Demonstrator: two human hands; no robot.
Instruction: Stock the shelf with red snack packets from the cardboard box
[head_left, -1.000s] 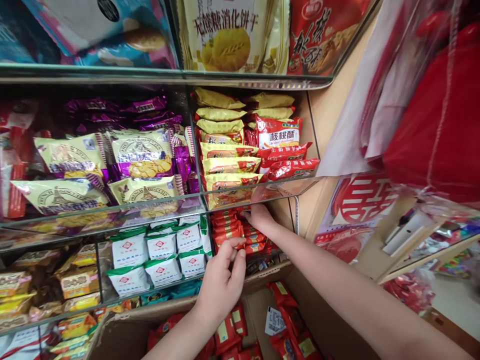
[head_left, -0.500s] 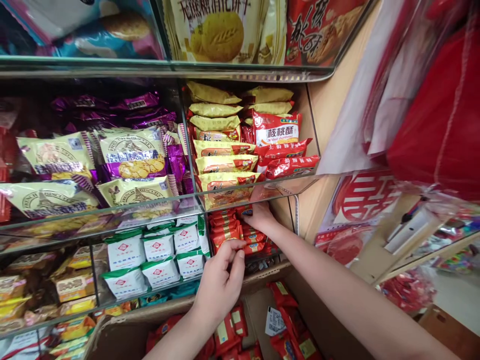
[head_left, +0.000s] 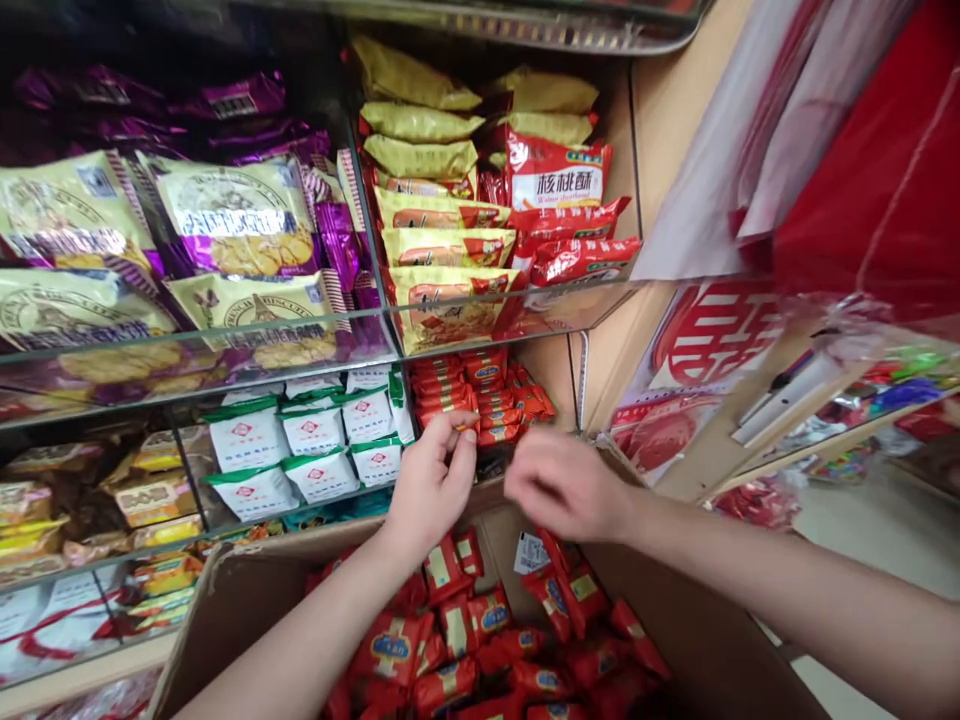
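Red packets (head_left: 392,645) lie in a cardboard box (head_left: 234,612) and a shelf compartment (head_left: 553,362) beyond. The right hand (head_left: 568,485), blurred, is curled over the box; the left hand (head_left: 433,482) is curled narrowly before the compartment. Any grip is unclear.

L hand (head_left: 431,490) by red pkts (head_left: 499,403); R hand (head_left: 566,485) nr box (head_left: 232,600).

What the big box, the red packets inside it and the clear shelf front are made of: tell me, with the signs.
Big box: matt brown, most likely cardboard, by its worn top edge. Red packets: glossy printed wrap, apparently plastic film, by the highlights and creases; a foil layer can't be ruled out. Clear shelf front: shiny, glass or acrylic, as yellow packs show through.
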